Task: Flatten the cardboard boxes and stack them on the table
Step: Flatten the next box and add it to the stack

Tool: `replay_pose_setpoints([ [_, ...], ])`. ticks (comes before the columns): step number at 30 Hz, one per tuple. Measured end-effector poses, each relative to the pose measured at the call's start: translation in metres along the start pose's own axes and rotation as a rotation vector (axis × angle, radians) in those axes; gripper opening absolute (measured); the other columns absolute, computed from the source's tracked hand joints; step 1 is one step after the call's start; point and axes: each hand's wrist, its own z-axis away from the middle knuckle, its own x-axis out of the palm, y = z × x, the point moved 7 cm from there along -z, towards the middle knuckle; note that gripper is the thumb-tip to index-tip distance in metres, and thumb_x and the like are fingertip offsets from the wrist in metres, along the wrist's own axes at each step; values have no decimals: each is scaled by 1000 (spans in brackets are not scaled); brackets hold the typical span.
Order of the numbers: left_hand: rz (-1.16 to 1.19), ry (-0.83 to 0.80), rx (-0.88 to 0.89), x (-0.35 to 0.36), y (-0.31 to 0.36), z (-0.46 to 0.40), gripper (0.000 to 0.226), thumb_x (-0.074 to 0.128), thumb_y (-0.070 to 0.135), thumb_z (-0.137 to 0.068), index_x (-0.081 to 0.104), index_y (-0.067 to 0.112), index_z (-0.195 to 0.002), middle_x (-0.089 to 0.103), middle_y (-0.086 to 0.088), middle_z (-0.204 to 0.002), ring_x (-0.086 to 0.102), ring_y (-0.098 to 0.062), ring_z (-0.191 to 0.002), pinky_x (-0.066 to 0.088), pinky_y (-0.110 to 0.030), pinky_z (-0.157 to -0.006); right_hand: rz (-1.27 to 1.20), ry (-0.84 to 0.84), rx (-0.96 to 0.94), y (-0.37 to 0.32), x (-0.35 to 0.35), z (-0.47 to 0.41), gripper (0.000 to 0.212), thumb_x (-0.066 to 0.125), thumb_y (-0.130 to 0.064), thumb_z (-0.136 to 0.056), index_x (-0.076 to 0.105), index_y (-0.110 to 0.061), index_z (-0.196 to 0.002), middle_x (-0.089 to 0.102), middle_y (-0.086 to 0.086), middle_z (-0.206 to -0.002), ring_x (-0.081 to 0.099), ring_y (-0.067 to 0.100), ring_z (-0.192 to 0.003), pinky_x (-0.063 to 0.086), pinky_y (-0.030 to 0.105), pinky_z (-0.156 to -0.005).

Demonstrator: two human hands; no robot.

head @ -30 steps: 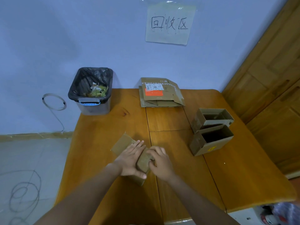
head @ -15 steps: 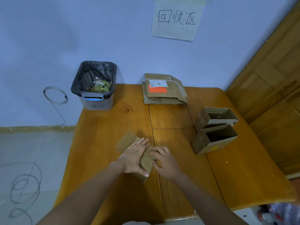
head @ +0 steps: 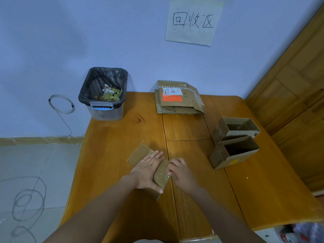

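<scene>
- Left hand (head: 146,171) lies flat, fingers straight, pressing the collapsed box (head: 140,153) onto the worktop (head: 112,142); right hand (head: 181,172), fingers curled, pushes its edge.
- Risk: creases spring back on release; box slides leftward.

Brown boxes (head: 234,151), orange-brown table (head: 122,137), black-lined bin (head: 105,92).
</scene>
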Motion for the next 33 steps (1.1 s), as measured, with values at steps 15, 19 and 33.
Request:
replay_pose_setpoints([
  [15,-113,57,-18,-7,1,-1,126,45,92,-63,-2,21,-155,-12,1,-162,-18,-19,-147,-13,-36,-118,-405,240,128,-2,-31,19,29,39,-35,-100,51,-14,-85,62,3,-87,58,12,-79,49,35,-67],
  [19,-200,155,10,-23,17,-5,117,33,96,-63,-5,32,-153,3,0,-161,0,-29,-147,1,-47,-118,-521,357,111,-16,-56,11,35,36,-51,-95,51,-22,-85,57,-12,-77,54,1,-68,40,18,-61],
  [33,674,287,87,-52,23,-7,89,79,51,-65,33,29,-138,39,10,-129,40,-4,-120,39,-26,-104,-1107,516,393,-4,-59,-7,13,55,1,-92,53,-6,-81,64,24,-88,58,28,-83,49,40,-74],
])
